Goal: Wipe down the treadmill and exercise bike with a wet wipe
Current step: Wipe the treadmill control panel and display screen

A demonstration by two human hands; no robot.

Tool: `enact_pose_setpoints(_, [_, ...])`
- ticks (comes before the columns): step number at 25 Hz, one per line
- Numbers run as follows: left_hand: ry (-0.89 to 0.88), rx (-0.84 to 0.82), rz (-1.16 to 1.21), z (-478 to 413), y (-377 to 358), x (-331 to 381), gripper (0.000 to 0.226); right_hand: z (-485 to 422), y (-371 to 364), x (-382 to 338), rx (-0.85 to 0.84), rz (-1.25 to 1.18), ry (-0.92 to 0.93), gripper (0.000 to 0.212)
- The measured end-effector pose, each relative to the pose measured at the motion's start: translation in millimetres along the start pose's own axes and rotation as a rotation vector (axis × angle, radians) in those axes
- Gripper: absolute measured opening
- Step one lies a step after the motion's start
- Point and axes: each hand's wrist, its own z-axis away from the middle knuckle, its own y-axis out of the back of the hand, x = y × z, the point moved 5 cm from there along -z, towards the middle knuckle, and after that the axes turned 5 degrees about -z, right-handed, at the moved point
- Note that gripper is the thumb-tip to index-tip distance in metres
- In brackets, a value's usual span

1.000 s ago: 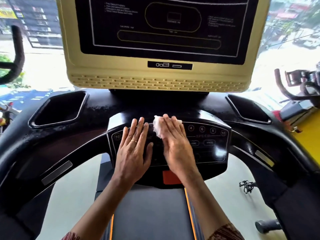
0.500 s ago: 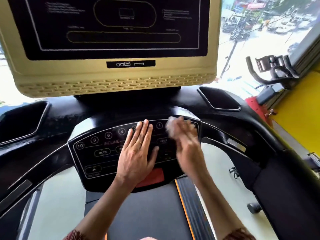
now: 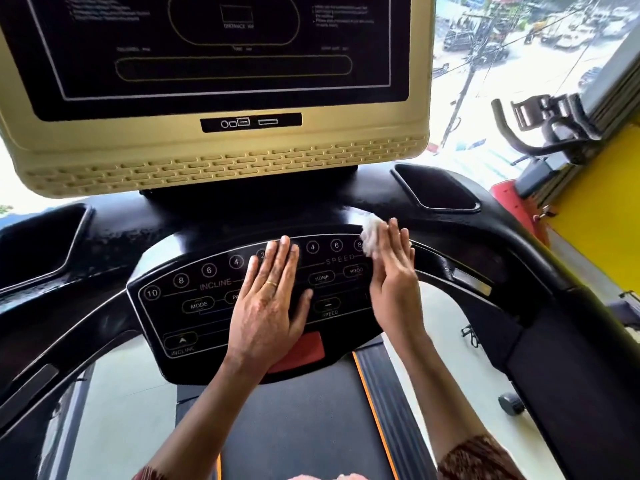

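item: treadmill (image 3: 214,220), seen from my head view. black console with a button panel (image 3: 194,306), and a screen (image 3: 221,64) above it.

item: wipe (image 3: 371,237). small white wad at the panel's upper right corner, beside the speed numbers and just below the right cup well (image 3: 436,190).

item: right hand (image 3: 394,278). turned on edge with the fingers straight and together, the wipe bunched against their tips. the thumb is hidden. i read it as pressing the wad, not clutching it.

item: left hand (image 3: 270,306). flat, palm down, fingers straight, resting on the middle of the panel and holding nothing. it covers several buttons.

item: bike (image 3: 554,133). only its handlebar shows, far right by the window, well apart from both hands.

relation i steer by: the panel's long axis runs left to right, and the wipe sits at its right end. the incline half lies to the left, beyond my left hand, so a sweep that way needs that hand lifted first. the right rail and the bike lie to the right, nearer the wiping hand.

judgement: the treadmill is partly done and the bike is not yet reached.
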Motion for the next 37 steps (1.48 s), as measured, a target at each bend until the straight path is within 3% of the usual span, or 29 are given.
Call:
enact_pose_setpoints(2, [0.001, -0.007, -0.003, 0, -1, 0, 0.061, 8, -7, -14, 0.03, -0.025, -0.023, 0.048])
enact_pose_setpoints(6, [-0.003, -0.005, 0.014, 1, -1, -1, 0.061, 91, -19, -43, -0.251, -0.002, 0.203, 0.049])
enact_pose_setpoints(8, [-0.003, 0.005, 0.009, 1, 0, -1, 0.06, 74, -5, -18, -0.202, 0.042, 0.169, 0.049])
enact_pose_setpoints(10, [-0.003, 0.011, 0.005, 0, 0, -1, 0.06, 36, 7, 8, -0.059, 0.034, -0.037, 0.05])
enact_pose_setpoints(12, [-0.005, 0.012, 0.008, 1, 0, 0, 0.06, 22, 6, 5, 0.013, -0.005, -0.117, 0.049])
enact_pose_setpoints(16, [-0.01, 0.017, 0.02, 0, -2, -2, 0.061, 94, -14, -37, -0.229, 0.004, 0.13, 0.048])
enact_pose_setpoints(18, [-0.01, 0.018, 0.023, -1, -2, -1, 0.061, 106, -5, -30, -0.242, 0.034, 0.17, 0.048])
enact_pose_setpoints(25, [-0.018, 0.022, 0.006, 1, 0, -2, 0.06, 11, -3, -5, -0.022, 0.017, -0.023, 0.047])
enact_pose_setpoints(30, [-0.024, 0.026, 0.01, 2, -2, -1, 0.06, 111, -6, -40, -0.234, 0.057, 0.111, 0.048])
enact_pose_setpoints(32, [-0.026, 0.026, 0.009, 2, -2, -1, 0.06, 120, 6, -30, -0.243, 0.123, 0.145, 0.051])
enact_pose_setpoints(35, [-0.026, 0.04, 0.015, 2, -1, -1, 0.06, 102, 15, -10, -0.113, 0.098, -0.027, 0.058])
enact_pose_setpoints(37, [-0.027, 0.041, 0.015, 3, -1, -1, 0.06, 115, -6, -35, -0.139, 0.049, -0.08, 0.051])
